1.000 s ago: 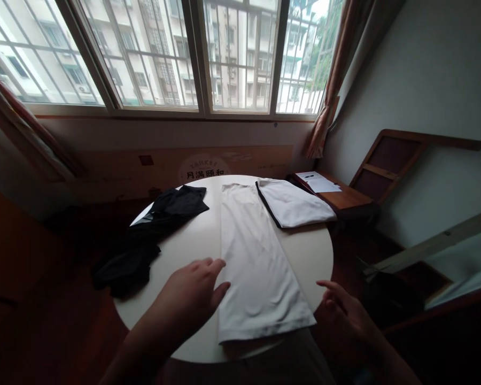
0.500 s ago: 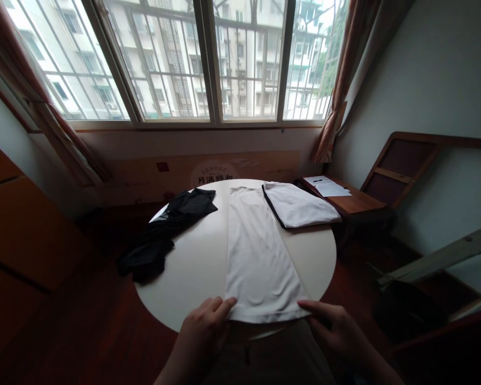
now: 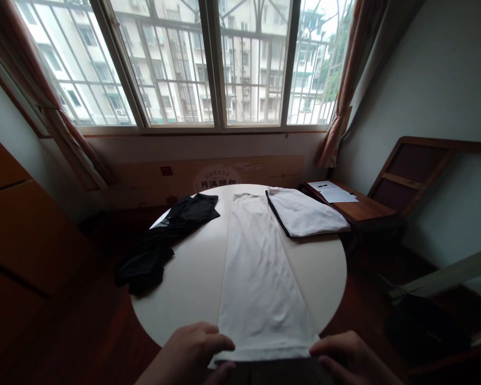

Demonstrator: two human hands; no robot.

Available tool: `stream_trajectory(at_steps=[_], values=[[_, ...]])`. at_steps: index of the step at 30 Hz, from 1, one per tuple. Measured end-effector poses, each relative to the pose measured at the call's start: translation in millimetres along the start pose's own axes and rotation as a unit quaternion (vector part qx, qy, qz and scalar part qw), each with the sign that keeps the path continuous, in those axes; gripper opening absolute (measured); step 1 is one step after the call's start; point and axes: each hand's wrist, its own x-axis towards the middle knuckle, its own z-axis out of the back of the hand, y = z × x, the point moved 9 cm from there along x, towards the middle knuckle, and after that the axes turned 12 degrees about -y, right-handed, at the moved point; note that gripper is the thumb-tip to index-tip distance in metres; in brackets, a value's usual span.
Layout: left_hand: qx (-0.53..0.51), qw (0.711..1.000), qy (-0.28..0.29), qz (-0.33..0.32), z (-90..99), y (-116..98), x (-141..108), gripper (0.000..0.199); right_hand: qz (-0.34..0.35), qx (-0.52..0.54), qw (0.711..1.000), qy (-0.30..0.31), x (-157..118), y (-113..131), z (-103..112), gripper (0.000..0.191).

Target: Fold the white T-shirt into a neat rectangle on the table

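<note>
A long white cloth garment (image 3: 264,278) lies lengthwise over the round white table (image 3: 192,272), its wide end at the near edge. My left hand (image 3: 200,347) pinches the near left corner between thumb and fingers. The near right corner is gripped by my right hand (image 3: 344,355), thumb and forefinger closed on it. The near hem is stretched between both hands. Dark crumpled clothing (image 3: 188,211) lies at the table's left, partly over the edge. A folded white garment (image 3: 304,211) with a black one under it rests at the back right.
Behind the table's right side stands a wooden chair (image 3: 369,211) with white papers (image 3: 334,192) on it. A long printed box (image 3: 144,182) leans below the barred window. An orange cabinet (image 3: 24,230) is at the left.
Both hands have moved down and toward me with the hem, and the white garment now stretches longer in view. The camera view has shifted slightly.
</note>
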Motion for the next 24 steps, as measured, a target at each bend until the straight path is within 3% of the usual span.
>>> stream_trajectory(at_steps=[2, 4, 6, 8, 11, 14, 16, 20, 22, 24], values=[[-0.006, 1.0, 0.012, -0.018, 12.4, -13, 31, 0.019, -0.023, 0.014, 1.0, -0.015, 12, -3, 14, 0.02], [-0.025, 0.995, 0.037, -0.086, 11.1, -37, 71, 0.022, -0.065, 0.056, 0.995, -0.04, 36, -8, 31, 0.027], [-0.035, 0.976, 0.113, -0.183, -12.7, -64, 107, 0.025, -0.097, 0.118, 0.985, -0.079, 70, -10, 47, 0.032], [-0.01, 0.951, 0.172, -0.259, -44.7, -82, 134, 0.019, -0.079, 0.188, 0.973, -0.112, 110, -5, 57, 0.033], [0.047, 0.909, 0.138, -0.392, -77.2, -98, 145, 0.018, -0.019, 0.24, 0.965, -0.101, 163, 9, 52, 0.032], [0.033, 0.867, 0.097, -0.488, -93.6, -96, 120, 0.034, 0.057, 0.199, 0.978, -0.015, 192, 33, 18, 0.03], [-0.006, 0.862, 0.085, -0.499, -101.5, -84, 104, 0.044, 0.112, 0.139, 0.981, 0.072, 196, 52, -19, 0.037], [-0.102, 0.884, 0.098, -0.446, -129.8, -58, 97, 0.052, 0.212, -0.011, 0.944, 0.251, 194, 72, -105, 0.059], [-0.143, 0.891, 0.121, -0.413, -148.6, -49, 102, 0.056, 0.242, -0.087, 0.921, 0.294, 206, 65, -139, 0.065], [-0.168, 0.897, 0.147, -0.381, -163.4, -43, 108, 0.057, 0.235, -0.151, 0.915, 0.29, 233, 48, -160, 0.068]])
